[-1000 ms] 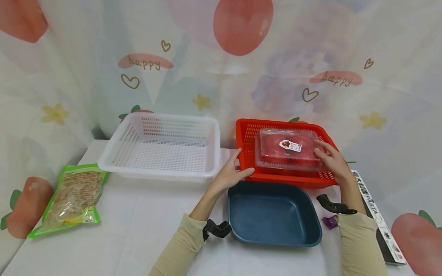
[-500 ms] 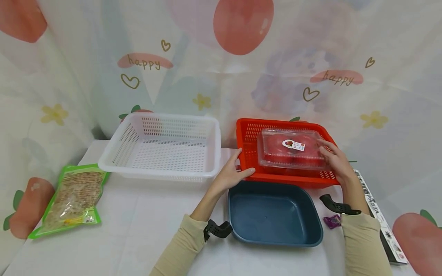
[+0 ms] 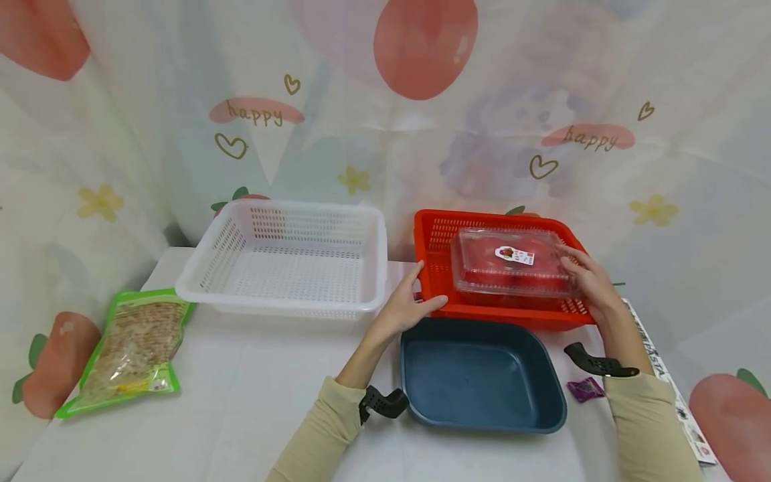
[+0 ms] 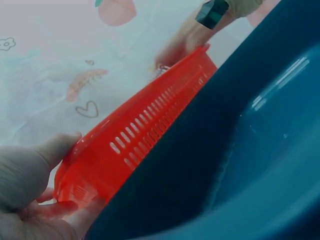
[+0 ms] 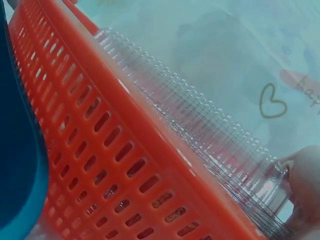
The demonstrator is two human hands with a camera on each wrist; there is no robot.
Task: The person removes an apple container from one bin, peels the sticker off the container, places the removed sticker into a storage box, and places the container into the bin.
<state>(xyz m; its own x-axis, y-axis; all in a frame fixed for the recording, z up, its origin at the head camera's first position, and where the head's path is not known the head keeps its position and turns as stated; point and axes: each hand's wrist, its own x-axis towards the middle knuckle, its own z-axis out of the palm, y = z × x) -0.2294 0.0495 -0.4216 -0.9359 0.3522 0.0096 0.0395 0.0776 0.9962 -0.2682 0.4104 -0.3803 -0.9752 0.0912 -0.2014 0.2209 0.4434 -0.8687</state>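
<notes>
A red slotted plastic basket [image 3: 482, 310] stands at the back right. My left hand [image 3: 400, 304] grips its left end, the thumb over the rim and the fingers around the outer wall, as the left wrist view shows. In the basket lies a clear plastic clamshell box [image 3: 482, 268] with red contents and a small white label on its lid. My right hand [image 3: 593, 284] holds the box at its right end. Seen from the right wrist, the ribbed side of the box [image 5: 200, 115] rises above the basket's rim, with the right hand [image 5: 305, 185] at its end.
In front of the red basket sits a dark blue basin [image 3: 466, 381]. A white slotted basket [image 3: 301, 274] is at the back left, near a green-edged food bag [image 3: 129, 348]. A small purple packet [image 3: 585, 389] and a pasta box [image 3: 693, 428] lie at the right.
The clear box has slid slightly to the right inside the red basket, along with my right hand and forearm. My left hand keeps its grip on the basket.
</notes>
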